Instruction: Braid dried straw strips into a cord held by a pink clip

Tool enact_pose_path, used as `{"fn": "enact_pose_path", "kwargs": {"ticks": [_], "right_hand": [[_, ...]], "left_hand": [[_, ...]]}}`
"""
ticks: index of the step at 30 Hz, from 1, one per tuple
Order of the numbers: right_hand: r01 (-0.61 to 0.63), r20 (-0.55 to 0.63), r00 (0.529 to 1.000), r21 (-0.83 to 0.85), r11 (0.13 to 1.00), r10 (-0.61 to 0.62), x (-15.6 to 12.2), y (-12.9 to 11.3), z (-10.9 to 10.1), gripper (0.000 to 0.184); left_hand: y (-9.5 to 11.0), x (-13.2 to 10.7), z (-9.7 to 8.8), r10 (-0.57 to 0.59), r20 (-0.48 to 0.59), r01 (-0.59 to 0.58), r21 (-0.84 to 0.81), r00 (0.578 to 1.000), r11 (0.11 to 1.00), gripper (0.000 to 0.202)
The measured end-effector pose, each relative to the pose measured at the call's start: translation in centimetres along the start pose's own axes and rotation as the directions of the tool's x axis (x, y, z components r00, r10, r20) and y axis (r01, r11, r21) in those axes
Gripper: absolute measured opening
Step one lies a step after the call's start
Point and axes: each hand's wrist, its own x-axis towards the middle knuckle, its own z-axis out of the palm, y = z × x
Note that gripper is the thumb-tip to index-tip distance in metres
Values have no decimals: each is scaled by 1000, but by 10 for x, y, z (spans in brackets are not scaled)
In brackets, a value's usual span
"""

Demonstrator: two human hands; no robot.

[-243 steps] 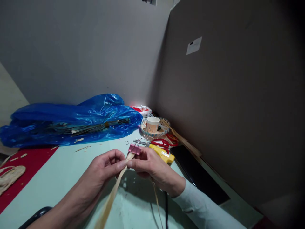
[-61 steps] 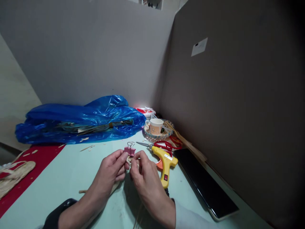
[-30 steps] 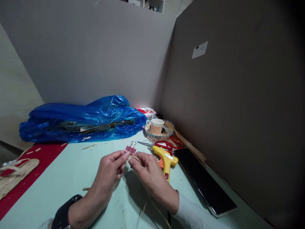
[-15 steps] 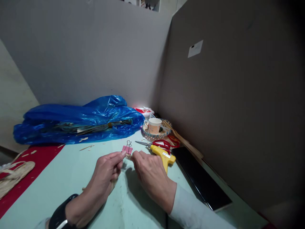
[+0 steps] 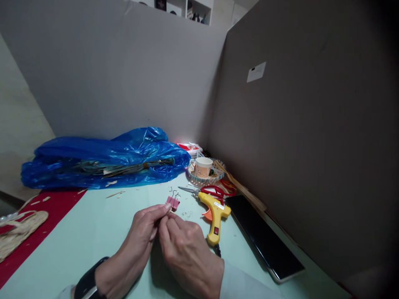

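My left hand is closed, thumb and forefinger pinched at the lower edge of a pink binder clip. The clip stands up with its wire handles pointing away from me. A small bit of pale straw-like strip shows just under it. My right hand is closed too, its fingertips pressed together right below the clip and against the left fingers. Whatever lies between the right fingers is hidden. To the right of that hand lies a yellow glue gun with an orange trigger.
Behind the glue gun are red-handled scissors and a woven tray holding a paper cup. A black phone-like slab lies right. A blue plastic bag with dried stalks sits at the back left; a woven sole lies far left.
Both hands and the binder clip have come nearer to me. My right hand has shifted left and down, uncovering the glue gun's handle, and the clip has tilted.
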Motion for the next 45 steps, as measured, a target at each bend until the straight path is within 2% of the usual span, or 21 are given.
{"fn": "enact_pose_path", "kwargs": {"ticks": [2,4,6,7,9,10,13,14,16,18,21,23,25,28,31,33,36,38,40,43,45], "right_hand": [[28,9,1000,3,1000,-28,0,-2,-1,21],[-6,-6,1000,112,994,6,2,0,-7,18],[-132,-58,986,302,944,156,4,5,-14,14],[-223,-76,958,406,886,276,6,9,-17,15],[-396,-28,857,600,694,514,9,19,-19,17],[-451,45,809,686,571,586,10,23,-18,18],[-495,311,743,851,175,592,11,33,-4,24],[-477,347,727,876,71,592,11,35,1,26],[-424,367,681,903,-67,634,11,34,8,32],[-389,409,691,905,-169,596,13,31,11,31],[-440,525,753,850,-289,398,15,28,8,30],[-491,560,732,829,-270,389,16,29,6,33],[-513,543,703,834,-201,459,15,33,5,34],[-499,476,721,861,-99,503,12,37,7,35],[-488,439,730,872,-50,523,11,36,8,39],[-483,412,714,875,-28,567,13,36,9,40],[-484,381,691,875,1,615,16,37,8,38],[-485,372,695,874,20,616,17,39,7,35],[-481,349,714,874,64,607,17,41,5,33],[-475,313,734,871,126,603,16,41,1,34],[-484,330,721,869,101,610,15,40,0,33]], "left_hand": [[-1,2,-3,-13,14,13,-12,1000,1000,18],[-1,5,-5,-13,21,13,-34,1000,999,19],[0,7,-5,9,16,-8,-65,1000,998,21],[1,7,-4,19,14,-18,-79,1000,997,22],[4,6,-3,26,14,-24,-96,1000,995,24],[4,5,-2,20,17,-18,-97,1000,995,25],[4,2,-1,-3,23,5,-83,1000,997,27],[3,1,0,0,27,2,-80,1000,997,29],[2,-1,1,18,39,-14,-81,999,997,32],[1,-3,2,19,58,-15,-76,998,997,35],[1,-5,4,15,105,-19,30,994,999,35],[1,-4,4,38,126,-52,116,991,992,34],[1,-3,3,62,129,-84,169,990,982,33],[-1,-3,1,82,133,-108,201,988,974,31],[-2,-5,-1,136,100,-159,293,986,943,22],[1,-7,-4,188,101,-214,434,977,875,19],[9,-9,-7,290,164,-325,635,943,700,21],[13,-8,-10,393,222,-422,721,892,550,23],[13,-7,-12,504,307,-524,765,808,375,22],[7,-8,-15,628,461,-639,765,627,76,22],[3,-11,-16,659,574,-664,733,486,-148,22]]}}
